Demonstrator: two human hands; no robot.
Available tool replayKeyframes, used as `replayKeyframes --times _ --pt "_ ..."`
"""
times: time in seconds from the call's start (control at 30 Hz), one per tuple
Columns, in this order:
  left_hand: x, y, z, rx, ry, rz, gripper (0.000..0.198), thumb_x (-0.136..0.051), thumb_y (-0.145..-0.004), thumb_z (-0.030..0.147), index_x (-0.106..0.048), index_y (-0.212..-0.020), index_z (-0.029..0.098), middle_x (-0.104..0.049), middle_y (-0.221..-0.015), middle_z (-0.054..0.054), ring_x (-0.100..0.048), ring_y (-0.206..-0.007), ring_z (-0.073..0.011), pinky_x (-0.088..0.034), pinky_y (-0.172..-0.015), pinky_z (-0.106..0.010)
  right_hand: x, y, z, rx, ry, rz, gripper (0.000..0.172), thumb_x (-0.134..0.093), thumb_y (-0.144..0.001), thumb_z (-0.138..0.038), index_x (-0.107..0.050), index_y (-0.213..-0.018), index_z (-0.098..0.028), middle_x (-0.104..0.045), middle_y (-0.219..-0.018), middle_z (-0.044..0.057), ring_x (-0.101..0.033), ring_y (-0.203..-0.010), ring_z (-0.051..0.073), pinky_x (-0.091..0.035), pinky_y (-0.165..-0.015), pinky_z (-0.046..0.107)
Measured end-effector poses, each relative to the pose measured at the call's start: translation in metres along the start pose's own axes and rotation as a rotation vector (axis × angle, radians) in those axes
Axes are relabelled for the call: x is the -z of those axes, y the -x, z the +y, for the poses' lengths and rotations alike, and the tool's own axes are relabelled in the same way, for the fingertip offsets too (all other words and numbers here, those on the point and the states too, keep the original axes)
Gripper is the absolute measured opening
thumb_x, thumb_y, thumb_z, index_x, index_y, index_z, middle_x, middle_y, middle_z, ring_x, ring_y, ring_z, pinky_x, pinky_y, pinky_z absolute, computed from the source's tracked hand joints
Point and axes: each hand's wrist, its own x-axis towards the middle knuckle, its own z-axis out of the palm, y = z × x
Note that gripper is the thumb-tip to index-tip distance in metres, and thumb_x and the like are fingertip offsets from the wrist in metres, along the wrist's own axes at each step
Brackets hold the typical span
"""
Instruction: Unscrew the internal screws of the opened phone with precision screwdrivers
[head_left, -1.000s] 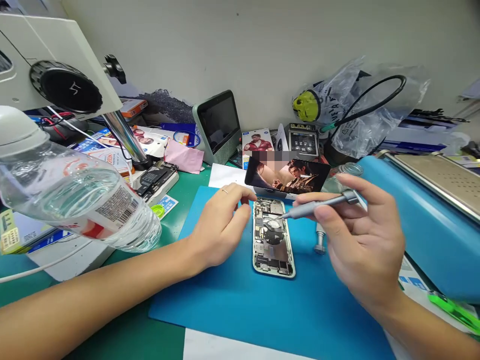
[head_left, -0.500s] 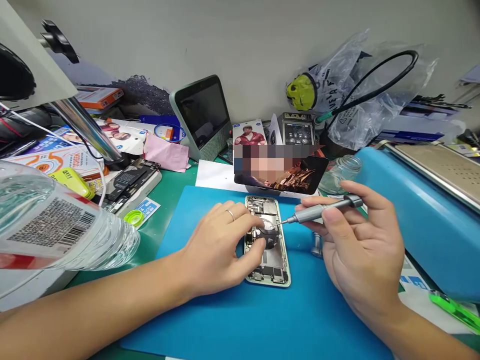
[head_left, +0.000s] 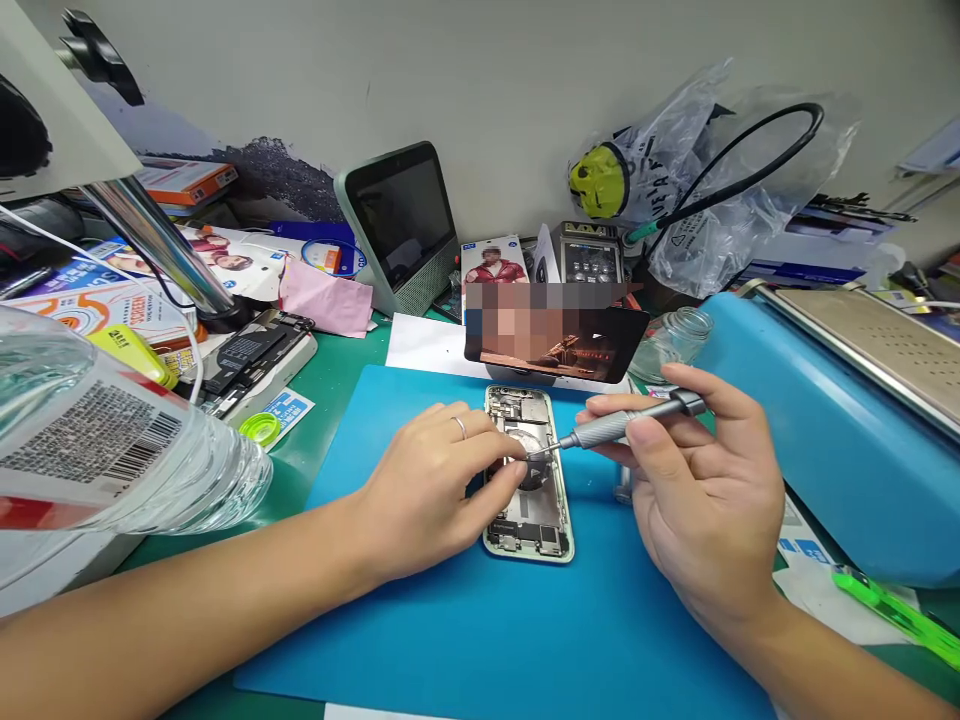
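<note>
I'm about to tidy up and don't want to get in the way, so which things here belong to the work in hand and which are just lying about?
In use:
Open phone, the left hand over it
Screwdriver, in the right hand
Blue mat, under that phone

Apparently lying about:
Water bottle
Glass jar
Plastic bag

Phone (head_left: 541, 505) lying on mat (head_left: 450, 640), near far edge. Left hand (head_left: 442, 485) crossing phone's left edge; right hand (head_left: 705, 490) holding screwdriver (head_left: 604, 431) past its right edge, tip reaching over phone. Screen (head_left: 592, 345) standing at mat's far edge, jar (head_left: 679, 338) sitting right of it, display (head_left: 405, 215) sitting behind, leftward. Bottle (head_left: 112, 440) sitting past mat's left edge.
</note>
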Motion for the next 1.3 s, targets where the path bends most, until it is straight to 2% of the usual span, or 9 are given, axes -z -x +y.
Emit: replayKeyframes --times 0.33,0.73,1.3 --pt "-0.0012 -0.0005 -0.0032 -0.038 0.002 0.010 0.014 -0.058 -0.097 0.015 -0.072 -0.100 0.013 -0.070 -0.084 -0.003 -0.057 -0.075 -0.0178 -0.039 -0.068 -0.034 -0.0004 0.0000 -0.0011 -0.010 -0.046 -0.017 0.032 -0.068 -0.092 -0.021 -0.059 -0.122 -0.031 -0.079 -0.097 0.001 -0.078 -0.087 0.016 -0.068 -0.075 0.026" --pt "-0.0011 0.0000 -0.0020 -0.035 0.015 -0.006 0.015 -0.058 -0.097 0.016 -0.071 -0.106 0.014 -0.071 -0.088 -0.002 -0.057 -0.075 -0.0167 -0.037 -0.068 -0.034 -0.0005 0.0004 -0.0001 -0.026 -0.032 -0.037 0.032 -0.067 -0.093 -0.023 -0.057 -0.123 -0.031 -0.079 -0.098 0.002 -0.078 -0.087 0.016 -0.068 -0.077 0.027" --pt "0.0003 -0.0010 -0.0004 0.000 0.019 0.003 0.011 -0.059 -0.096 0.015 -0.070 -0.092 0.016 -0.069 -0.080 0.000 -0.059 -0.073 -0.0151 -0.038 -0.069 -0.032 0.0005 0.0017 0.0003 -0.017 -0.022 -0.040 0.033 -0.065 -0.094 -0.022 -0.056 -0.125 -0.031 -0.078 -0.100 0.002 -0.078 -0.089 0.016 -0.068 -0.078 0.028"
